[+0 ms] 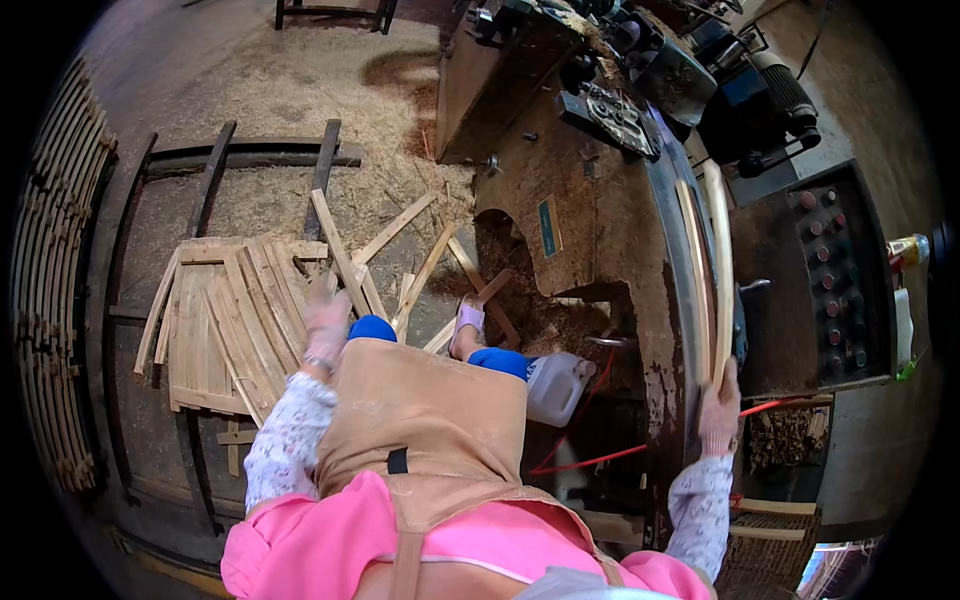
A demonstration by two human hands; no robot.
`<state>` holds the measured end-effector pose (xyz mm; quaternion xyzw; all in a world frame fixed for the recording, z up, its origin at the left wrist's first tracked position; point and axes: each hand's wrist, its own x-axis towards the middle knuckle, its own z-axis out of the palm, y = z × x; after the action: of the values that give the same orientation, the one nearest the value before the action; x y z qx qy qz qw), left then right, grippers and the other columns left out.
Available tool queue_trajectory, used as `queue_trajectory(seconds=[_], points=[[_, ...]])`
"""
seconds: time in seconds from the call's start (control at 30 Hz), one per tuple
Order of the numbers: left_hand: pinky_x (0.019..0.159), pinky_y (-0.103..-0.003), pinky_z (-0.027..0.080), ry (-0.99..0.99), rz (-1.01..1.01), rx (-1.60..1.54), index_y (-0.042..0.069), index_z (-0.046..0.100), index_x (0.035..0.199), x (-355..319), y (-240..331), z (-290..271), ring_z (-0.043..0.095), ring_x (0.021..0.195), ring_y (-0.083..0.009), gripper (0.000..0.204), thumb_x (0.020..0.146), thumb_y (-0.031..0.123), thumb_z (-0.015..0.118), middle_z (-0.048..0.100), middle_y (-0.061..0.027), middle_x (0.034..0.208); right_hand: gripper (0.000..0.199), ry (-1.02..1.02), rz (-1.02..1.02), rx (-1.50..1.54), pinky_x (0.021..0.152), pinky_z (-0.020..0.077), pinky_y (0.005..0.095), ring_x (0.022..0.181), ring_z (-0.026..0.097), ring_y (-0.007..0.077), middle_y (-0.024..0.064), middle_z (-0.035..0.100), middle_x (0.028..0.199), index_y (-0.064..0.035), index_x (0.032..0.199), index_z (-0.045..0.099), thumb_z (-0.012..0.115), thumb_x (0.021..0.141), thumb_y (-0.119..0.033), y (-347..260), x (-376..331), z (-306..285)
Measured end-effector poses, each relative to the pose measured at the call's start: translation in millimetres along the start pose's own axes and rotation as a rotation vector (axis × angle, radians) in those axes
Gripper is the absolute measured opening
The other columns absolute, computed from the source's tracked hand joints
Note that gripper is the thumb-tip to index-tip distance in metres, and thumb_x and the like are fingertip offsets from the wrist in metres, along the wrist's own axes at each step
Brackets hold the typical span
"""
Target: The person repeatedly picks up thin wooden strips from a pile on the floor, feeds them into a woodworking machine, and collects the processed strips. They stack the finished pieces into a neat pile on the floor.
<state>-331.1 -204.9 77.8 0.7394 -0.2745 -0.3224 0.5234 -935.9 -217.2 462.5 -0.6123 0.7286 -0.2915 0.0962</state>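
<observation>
At the machine's long metal bed, my right hand [718, 412], in a pale glove, grips the near end of a wooden strip [722, 270]. A second, thinner wooden strip [697, 275] lies alongside it, its near end close to the same hand. Motion smears my gloved left hand [327, 325], so its fingers cannot be made out. That hand is beside the right edge of a stack of curved wooden slats [215, 320], near a loose upright-leaning slat [340, 250]. Whether it touches either one is unclear.
A control panel [828, 280] with several buttons stands right of the machine [590, 210]. Several loose slats [425, 280] lie crossed on the sawdust-covered floor near my foot. A white plastic jug [560, 388] and a red hose [600, 460] are below the machine. Dark rack rails [210, 180] frame the stack.
</observation>
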Motion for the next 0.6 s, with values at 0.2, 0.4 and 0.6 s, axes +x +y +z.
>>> queue_trajectory(seconds=[0.2, 0.4, 0.6], points=[[0.109, -0.047, 0.043, 0.265, -0.582, 0.404, -0.003, 0.045, 0.148, -34, -124, -136, 0.052, 0.133, -0.0449, 0.075, 0.09, 0.041, 0.063, 0.052, -0.0349, 0.143, 0.053, 0.233, -0.315, -0.262, 0.104, 0.0448, 0.0412, 0.125, 0.059, 0.0404, 0.0297, 0.061, 0.134, -0.0026, 0.15, 0.046, 0.055, 0.102, -0.023, -46, 218, 112], [0.105, -0.051, 0.046, 0.516, -0.778, 0.467, -0.002, 0.049, 0.141, -82, -235, -206, 0.055, 0.126, -0.0478, 0.069, 0.093, 0.048, 0.055, 0.056, -0.0329, 0.136, 0.063, 0.095, -0.2, -0.306, 0.107, 0.0423, 0.0405, 0.128, 0.057, 0.0367, 0.0216, 0.059, 0.141, -0.0101, 0.157, 0.039, 0.044, 0.107, -0.048, -56, 261, 116], [0.104, -0.047, 0.048, -0.194, -0.745, 0.99, 0.003, 0.055, 0.138, -150, -369, -239, 0.059, 0.126, -0.0406, 0.056, 0.103, 0.044, 0.039, 0.061, -0.0185, 0.139, 0.056, -0.193, -0.06, -0.183, 0.116, 0.0373, 0.0353, 0.138, 0.048, 0.0296, 0.017, 0.046, 0.156, 0.0017, 0.155, 0.039, 0.046, 0.109, -0.03, 14, 71, 30]])
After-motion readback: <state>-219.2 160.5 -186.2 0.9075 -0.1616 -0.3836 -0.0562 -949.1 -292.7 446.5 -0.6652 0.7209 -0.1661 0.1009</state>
